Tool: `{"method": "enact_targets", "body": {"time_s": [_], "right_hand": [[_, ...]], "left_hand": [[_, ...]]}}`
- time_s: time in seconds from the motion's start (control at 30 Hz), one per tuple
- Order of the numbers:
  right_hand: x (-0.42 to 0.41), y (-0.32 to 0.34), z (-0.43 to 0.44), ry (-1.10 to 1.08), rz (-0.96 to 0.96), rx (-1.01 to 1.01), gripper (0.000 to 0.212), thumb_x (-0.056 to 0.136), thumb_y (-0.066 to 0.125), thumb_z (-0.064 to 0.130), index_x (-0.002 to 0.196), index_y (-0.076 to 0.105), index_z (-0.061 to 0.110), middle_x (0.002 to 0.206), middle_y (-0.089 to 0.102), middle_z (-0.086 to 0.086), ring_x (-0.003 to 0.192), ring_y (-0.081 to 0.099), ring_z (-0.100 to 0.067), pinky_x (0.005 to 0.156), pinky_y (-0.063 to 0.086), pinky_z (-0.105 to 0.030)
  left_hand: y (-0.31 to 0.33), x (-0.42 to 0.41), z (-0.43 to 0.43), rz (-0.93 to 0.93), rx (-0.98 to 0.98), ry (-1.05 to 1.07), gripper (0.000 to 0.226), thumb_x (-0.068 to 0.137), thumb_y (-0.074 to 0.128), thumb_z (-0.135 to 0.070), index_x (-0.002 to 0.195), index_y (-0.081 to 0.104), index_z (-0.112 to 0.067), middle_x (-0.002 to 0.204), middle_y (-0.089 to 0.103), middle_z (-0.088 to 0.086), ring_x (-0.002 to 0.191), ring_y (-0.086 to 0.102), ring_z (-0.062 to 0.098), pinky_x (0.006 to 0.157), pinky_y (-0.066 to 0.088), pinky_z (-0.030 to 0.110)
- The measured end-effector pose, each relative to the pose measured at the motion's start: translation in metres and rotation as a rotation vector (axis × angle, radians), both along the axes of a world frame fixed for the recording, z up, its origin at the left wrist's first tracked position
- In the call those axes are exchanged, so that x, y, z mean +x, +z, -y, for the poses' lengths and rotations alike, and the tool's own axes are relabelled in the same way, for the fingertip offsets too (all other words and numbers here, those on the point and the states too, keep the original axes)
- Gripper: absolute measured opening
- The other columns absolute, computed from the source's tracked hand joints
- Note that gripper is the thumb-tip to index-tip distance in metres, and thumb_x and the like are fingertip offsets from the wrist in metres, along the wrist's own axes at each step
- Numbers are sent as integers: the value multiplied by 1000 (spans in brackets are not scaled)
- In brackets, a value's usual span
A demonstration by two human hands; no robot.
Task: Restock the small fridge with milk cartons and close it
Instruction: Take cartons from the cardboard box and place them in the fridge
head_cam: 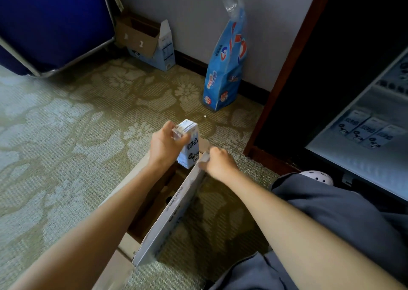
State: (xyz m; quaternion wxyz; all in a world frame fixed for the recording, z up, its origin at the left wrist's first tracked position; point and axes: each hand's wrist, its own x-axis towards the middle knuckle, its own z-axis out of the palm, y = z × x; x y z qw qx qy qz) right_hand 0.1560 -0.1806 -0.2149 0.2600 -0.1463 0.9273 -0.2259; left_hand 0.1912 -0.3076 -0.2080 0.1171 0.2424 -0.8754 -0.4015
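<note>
- A white and pale blue milk carton (187, 143) is held upright just above the far end of an open cardboard box (163, 219) that sits on the floor.
- The left hand (164, 145) wraps its grip around the carton's upper part, fingers clenched across the top edge.
- The right hand (217, 161) is just right of the carton, its grip pinched shut on the top corner of the box's raised side flap (176, 210).
- Both bare forearms reach forward from the bottom of the view, one on each side of the box.
- The floor is a green patterned carpet (66, 124).
- At right, the small fridge (362, 122) stands open, and 3 matching cartons (366, 131) stand side by side on a shelf inside.
- A grey trouser leg (320, 201) is bent beside the fridge.
- Further back, a tall blue printed bag (227, 69) leans against the wall.
- Left of it, another open cardboard box (145, 40) sits at the wall, next to a dark blue fabric cart (55, 20).
</note>
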Motion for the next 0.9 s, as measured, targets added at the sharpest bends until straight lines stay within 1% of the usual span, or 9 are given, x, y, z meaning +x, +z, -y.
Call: {"method": "enact_targets", "body": {"time_s": [0.07,0.2,0.3,0.37,0.57,0.67,0.73,0.83,0.9], "right_hand": [[-10,16,-4,-85,-9,-131,54,87,62,19,134,37,10,133,48,-12,119,50,-28,83,43,-31],[-29,48,-33,-216,-1,-309,68,79,71,31,135,37,13,130,54,-11,117,55,-29,87,47,-36],[-46,69,-72,-373,-94,-316,59,76,71,31,125,47,10,124,59,-13,108,61,-32,85,54,-40],[-57,81,-107,-416,-180,-257,56,75,69,31,124,51,10,122,61,-12,108,61,-30,82,53,-35],[-73,97,-221,-554,-370,-257,49,74,72,24,117,55,9,103,67,-5,91,63,-21,50,39,-19],[-81,88,-270,-687,-387,-252,47,72,69,24,114,55,11,104,69,-6,98,64,-24,70,52,-30],[-85,78,-298,-776,-378,-262,45,72,67,22,114,54,14,109,68,-8,104,62,-28,79,50,-31],[-93,54,-335,-886,-334,-299,46,71,68,22,114,53,15,112,66,-9,105,59,-30,78,44,-27],[-101,32,-355,-958,-297,-346,46,69,68,22,113,53,17,110,66,-9,99,61,-28,75,47,-28]], "left_hand": [[25,-8,-12,-65,0,-27,33,85,65,-21,107,55,0,96,61,8,81,56,17,60,51,26],[64,-33,-52,-199,15,-107,28,81,69,-21,98,56,-2,89,61,4,78,59,17,69,53,38],[84,-55,-94,-264,33,-212,28,80,71,-22,98,59,-3,85,62,2,74,60,15,60,51,19],[95,-68,-127,-301,35,-293,31,79,72,-23,99,60,-3,83,62,1,71,58,12,52,44,8],[107,-104,-235,-344,56,-557,38,80,70,-25,108,56,-4,91,63,2,78,58,13,55,42,6],[104,-121,-286,-301,95,-635,36,79,72,-24,103,57,-2,97,68,11,83,62,20,68,50,28],[98,-133,-316,-276,96,-673,33,80,70,-24,103,59,-2,99,68,11,85,62,20,69,45,24],[82,-152,-355,-207,94,-730,28,85,64,-22,104,62,-2,102,68,9,95,62,21,64,35,12],[66,-167,-377,-148,99,-760,19,87,58,-16,98,64,-2,99,70,10,91,60,20,64,35,13]]}}
